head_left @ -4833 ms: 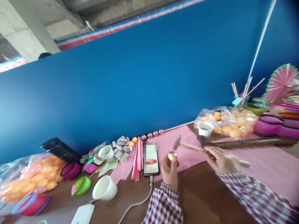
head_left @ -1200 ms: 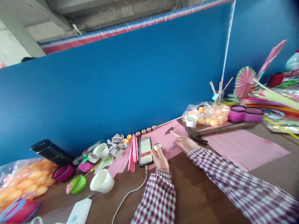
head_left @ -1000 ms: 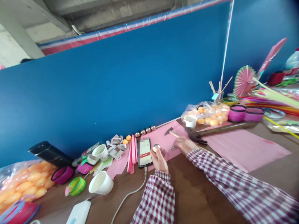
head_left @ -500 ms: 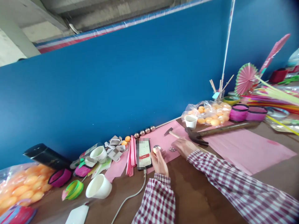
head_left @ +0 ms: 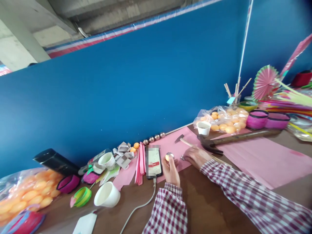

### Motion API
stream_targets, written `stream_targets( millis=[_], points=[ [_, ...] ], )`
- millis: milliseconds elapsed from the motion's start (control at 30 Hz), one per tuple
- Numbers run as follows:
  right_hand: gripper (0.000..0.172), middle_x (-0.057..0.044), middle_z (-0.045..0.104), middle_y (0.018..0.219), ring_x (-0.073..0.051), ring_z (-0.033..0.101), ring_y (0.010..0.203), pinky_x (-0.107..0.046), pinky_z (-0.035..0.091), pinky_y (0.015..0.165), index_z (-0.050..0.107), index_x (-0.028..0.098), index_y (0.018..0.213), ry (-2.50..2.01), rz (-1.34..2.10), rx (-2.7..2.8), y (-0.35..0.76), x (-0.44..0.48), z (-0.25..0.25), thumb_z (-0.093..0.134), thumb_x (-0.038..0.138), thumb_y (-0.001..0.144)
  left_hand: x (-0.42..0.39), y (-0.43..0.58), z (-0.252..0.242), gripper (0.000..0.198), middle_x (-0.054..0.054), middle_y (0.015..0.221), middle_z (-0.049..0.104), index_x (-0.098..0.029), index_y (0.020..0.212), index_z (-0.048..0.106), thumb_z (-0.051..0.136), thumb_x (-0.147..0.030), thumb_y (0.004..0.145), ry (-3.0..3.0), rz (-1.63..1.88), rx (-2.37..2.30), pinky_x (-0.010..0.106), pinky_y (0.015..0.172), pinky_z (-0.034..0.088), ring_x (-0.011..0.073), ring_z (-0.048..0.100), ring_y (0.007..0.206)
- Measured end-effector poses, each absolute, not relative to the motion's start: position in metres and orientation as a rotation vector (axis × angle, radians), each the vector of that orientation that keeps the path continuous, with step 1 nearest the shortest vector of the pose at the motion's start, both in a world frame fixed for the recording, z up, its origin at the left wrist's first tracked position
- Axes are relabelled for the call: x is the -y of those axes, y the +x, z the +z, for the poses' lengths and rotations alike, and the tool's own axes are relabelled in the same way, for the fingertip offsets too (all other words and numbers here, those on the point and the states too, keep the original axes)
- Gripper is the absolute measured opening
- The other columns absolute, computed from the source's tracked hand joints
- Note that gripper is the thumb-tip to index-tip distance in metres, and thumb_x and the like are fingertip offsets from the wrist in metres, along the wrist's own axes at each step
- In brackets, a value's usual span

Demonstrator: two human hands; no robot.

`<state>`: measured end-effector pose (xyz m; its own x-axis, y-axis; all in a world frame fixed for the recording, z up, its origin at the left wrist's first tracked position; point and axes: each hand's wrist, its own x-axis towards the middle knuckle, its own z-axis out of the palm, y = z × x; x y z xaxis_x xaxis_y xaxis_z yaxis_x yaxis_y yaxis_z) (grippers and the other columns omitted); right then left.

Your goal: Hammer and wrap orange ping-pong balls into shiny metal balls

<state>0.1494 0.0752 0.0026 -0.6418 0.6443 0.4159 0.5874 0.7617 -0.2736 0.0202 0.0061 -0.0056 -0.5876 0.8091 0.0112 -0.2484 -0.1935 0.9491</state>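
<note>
Between the thumb and fingers of my left hand [head_left: 171, 172] sits a small orange ball [head_left: 167, 158], its upper side covered in shiny silver. My right hand [head_left: 196, 156] is closed, its fingertips at a small shiny silver piece [head_left: 182, 157] over the pink paper [head_left: 168, 143]. Just beyond those fingers lies a small hammer [head_left: 179, 139] with a pale handle, partly hidden by the hand. A phone [head_left: 154, 162] with a white cable lies left of my left hand. Several silver balls [head_left: 157, 137] stand in a row along the blue board.
A claw hammer [head_left: 239, 136] lies to the right, near a white cup [head_left: 203, 128] and a bag of orange balls [head_left: 229, 120]. On the left are another ball bag [head_left: 29, 191], a black cylinder [head_left: 55, 164], a tilted white cup [head_left: 107, 195] and folded pink strips [head_left: 140, 164].
My right fingertips have closed on the silver piece that lay on the pink paper. The left hand still holds the ball. The whole view has shifted slightly.
</note>
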Motion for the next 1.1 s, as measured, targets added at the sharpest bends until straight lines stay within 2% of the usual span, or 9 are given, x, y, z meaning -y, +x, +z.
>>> stream_targets(
  millis=[367,733,1100],
  points=[
    [0.018,-0.004,0.065,0.084,-0.017,0.054,0.085,-0.031,0.039,0.083,0.065,0.02,0.084,-0.958,0.16,2.46,0.147,-0.07,0.008,0.048,0.022,0.08,-0.007,0.021,-0.003,0.035,0.004,0.085,0.055,-0.016,0.093,0.048,0.051,-0.045,0.074,0.723,1.821,-1.35,0.029,0.066,0.048,0.0116,0.058,0.067],
    [0.01,-0.002,0.065,0.078,-0.017,0.055,0.08,-0.03,0.039,0.081,0.065,0.018,0.074,-0.944,0.196,2.395,0.147,-0.076,0.0,0.055,0.019,0.075,-0.004,0.022,0.0,0.035,0.005,0.083,0.055,-0.014,0.093,0.049,0.052,-0.044,0.074,0.756,1.813,-1.35,0.029,0.067,0.049,0.0124,0.059,0.068],
    [0.013,-0.005,0.065,0.076,-0.017,0.056,0.079,-0.029,0.04,0.08,0.064,0.017,0.075,-0.94,0.191,2.403,0.149,-0.073,0.004,0.053,0.022,0.077,-0.004,0.022,-0.001,0.037,0.006,0.083,0.056,-0.013,0.096,0.05,0.052,-0.044,0.074,0.786,1.791,-1.356,0.029,0.066,0.049,0.0128,0.059,0.068]
  ],
)
